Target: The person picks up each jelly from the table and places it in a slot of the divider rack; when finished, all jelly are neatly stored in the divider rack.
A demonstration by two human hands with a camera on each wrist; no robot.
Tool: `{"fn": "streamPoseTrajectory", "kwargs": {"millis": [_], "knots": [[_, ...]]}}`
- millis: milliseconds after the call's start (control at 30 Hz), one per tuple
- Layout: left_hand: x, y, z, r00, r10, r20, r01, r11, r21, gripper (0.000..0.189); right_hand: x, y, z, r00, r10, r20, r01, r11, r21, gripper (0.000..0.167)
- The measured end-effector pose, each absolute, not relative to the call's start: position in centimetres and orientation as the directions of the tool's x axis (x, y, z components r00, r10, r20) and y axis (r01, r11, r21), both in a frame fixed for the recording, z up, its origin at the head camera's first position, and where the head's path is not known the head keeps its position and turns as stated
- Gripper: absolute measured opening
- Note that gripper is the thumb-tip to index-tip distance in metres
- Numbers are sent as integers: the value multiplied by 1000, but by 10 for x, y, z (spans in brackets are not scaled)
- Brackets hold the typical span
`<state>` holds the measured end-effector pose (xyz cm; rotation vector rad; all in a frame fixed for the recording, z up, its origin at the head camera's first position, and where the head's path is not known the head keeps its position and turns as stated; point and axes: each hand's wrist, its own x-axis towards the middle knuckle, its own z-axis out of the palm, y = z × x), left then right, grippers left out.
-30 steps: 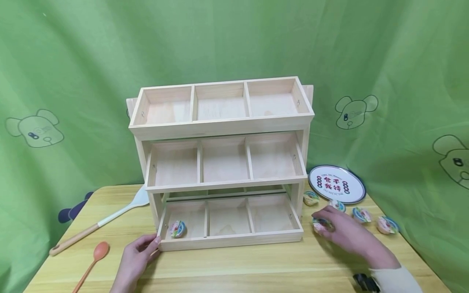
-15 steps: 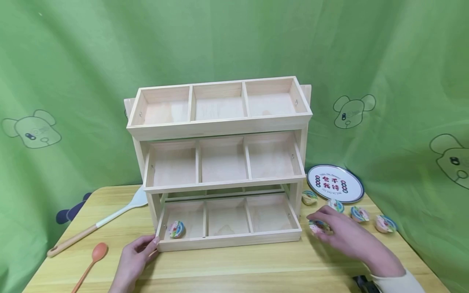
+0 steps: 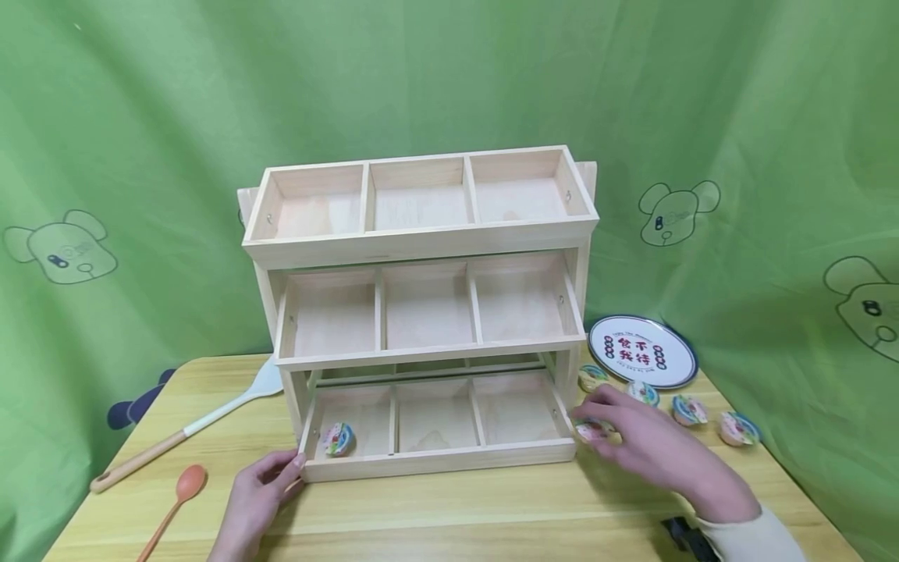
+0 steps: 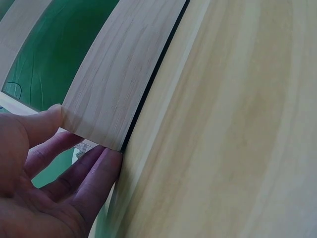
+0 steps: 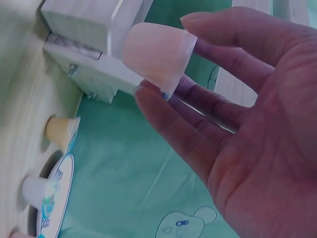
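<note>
Between thumb and fingers of my right hand [image 3: 649, 449] is a small jelly cup [image 5: 156, 54] with a pale pink body and printed lid. The hand holds it up at the right end of the bottom tray [image 3: 492, 456] of a three-tier wooden shelf [image 3: 421, 248]. With thumb and fingertips, my left hand [image 3: 254, 499] grips that tray's front left corner. One jelly cup [image 3: 339, 439] lies in the tray's left compartment. Several more cups stand on the table at right, including a yellowish cup [image 5: 58, 133] and a pink cup [image 3: 739, 428].
A white oval plate [image 3: 642, 352] with red characters lies at the back right. On the left are a white spatula with a wooden handle [image 3: 151, 461] and an orange spoon [image 3: 190, 484]. A green curtain [image 3: 421, 78] hangs behind the wooden table [image 3: 449, 523].
My right hand has lifted the jelly cup from the table and carried it left to the bottom tray's right end. My left hand stays at the tray's corner.
</note>
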<state>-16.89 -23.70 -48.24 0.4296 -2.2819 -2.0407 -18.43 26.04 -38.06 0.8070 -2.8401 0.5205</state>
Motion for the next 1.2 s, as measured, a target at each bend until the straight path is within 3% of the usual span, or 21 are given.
{"fn": "streamPoseTrajectory", "kwargs": {"millis": [733,1200], "knots": [[-169,-239,-478,-963,-228,-144,-165,78,983,35,-206,213,-375,-801,-571,178,-591,709,-384,37],[-170,-238,-482,-963,-228,-145,-166,75,983,33,-216,188,-378,-759,-621,195,-642,665,-382,37]]}}
